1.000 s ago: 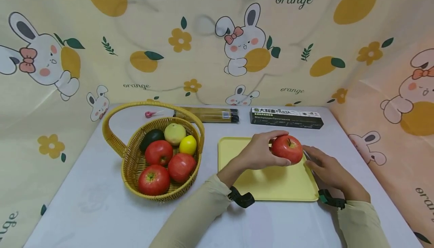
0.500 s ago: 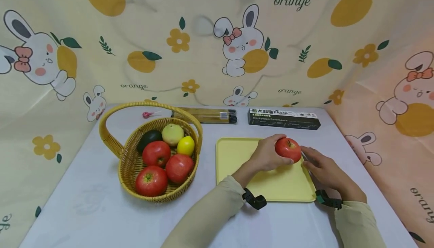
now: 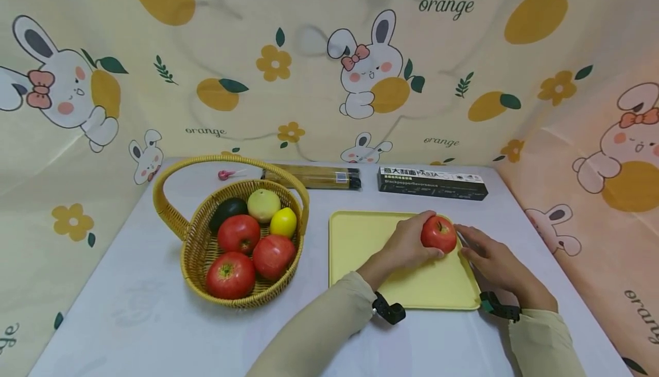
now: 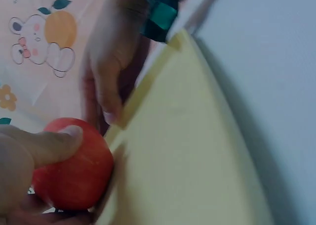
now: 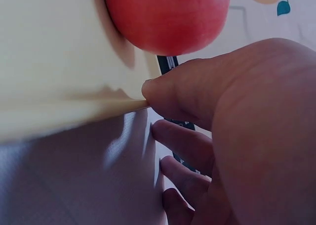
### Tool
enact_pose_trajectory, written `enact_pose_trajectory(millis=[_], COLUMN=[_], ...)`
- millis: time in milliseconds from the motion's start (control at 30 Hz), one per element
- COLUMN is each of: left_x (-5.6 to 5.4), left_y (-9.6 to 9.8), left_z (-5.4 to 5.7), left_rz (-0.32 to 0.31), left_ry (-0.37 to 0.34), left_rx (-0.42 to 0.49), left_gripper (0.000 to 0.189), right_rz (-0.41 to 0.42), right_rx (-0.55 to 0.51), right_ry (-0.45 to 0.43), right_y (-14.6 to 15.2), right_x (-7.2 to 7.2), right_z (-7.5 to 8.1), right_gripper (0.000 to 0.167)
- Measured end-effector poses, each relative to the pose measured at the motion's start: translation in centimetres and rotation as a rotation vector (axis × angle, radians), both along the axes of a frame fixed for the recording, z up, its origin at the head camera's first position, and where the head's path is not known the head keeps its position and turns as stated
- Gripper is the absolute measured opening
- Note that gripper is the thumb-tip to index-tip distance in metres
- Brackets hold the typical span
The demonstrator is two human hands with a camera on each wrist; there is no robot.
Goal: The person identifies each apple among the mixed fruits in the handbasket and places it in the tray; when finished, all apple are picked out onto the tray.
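My left hand (image 3: 409, 242) grips a red apple (image 3: 439, 234) over the far right corner of the pale yellow tray (image 3: 355, 245). The thumb lies across the apple (image 4: 79, 170) in the left wrist view. At the tray's right side, my right hand (image 3: 496, 260) pinches the rim. Its thumb (image 5: 173, 89) presses the edge from the inner side, and the other fingers are curled outside it. The apple (image 5: 168, 17) hangs close by the right thumb, without touching it. Whether the apple rests on the tray is hard to tell.
On the left stands a wicker basket (image 3: 187, 268) with a tall handle, holding several fruits: red apples, a lemon (image 3: 283, 222), a pale round fruit (image 3: 264, 205) and a dark green one (image 3: 228, 214). Behind lie a long brown pack (image 3: 311, 177), a pasta box (image 3: 432, 182) and a small pink item (image 3: 225, 175).
My left hand has carried the apple slightly right and downward toward the tray's corner. My right hand has stayed at the tray's right rim.
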State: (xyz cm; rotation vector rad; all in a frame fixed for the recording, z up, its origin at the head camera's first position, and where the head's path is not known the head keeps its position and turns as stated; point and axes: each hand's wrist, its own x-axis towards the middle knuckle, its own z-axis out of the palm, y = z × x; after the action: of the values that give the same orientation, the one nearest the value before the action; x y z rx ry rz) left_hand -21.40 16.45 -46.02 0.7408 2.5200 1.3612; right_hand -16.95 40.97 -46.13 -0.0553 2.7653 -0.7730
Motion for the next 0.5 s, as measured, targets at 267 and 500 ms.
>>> enact_pose_trajectory(millis=[267,500], left_x=[0.5,1.9], left_y=[-0.4,-1.8], left_z=[0.2,3.5], left_rz=[0.062,0.015], left_ry=[0.063,0.103], left_rx=[-0.107,-0.063], left_gripper=[0.094,0.095], right_rz=[-0.004,-0.009], right_rx=[-0.008,0.019], right_ry=[-0.012,-0.009], right_y=[-0.2,0.0], right_x=[-0.2,0.0], right_z=[-0.4,0.0], right_gripper=[0.073,0.073])
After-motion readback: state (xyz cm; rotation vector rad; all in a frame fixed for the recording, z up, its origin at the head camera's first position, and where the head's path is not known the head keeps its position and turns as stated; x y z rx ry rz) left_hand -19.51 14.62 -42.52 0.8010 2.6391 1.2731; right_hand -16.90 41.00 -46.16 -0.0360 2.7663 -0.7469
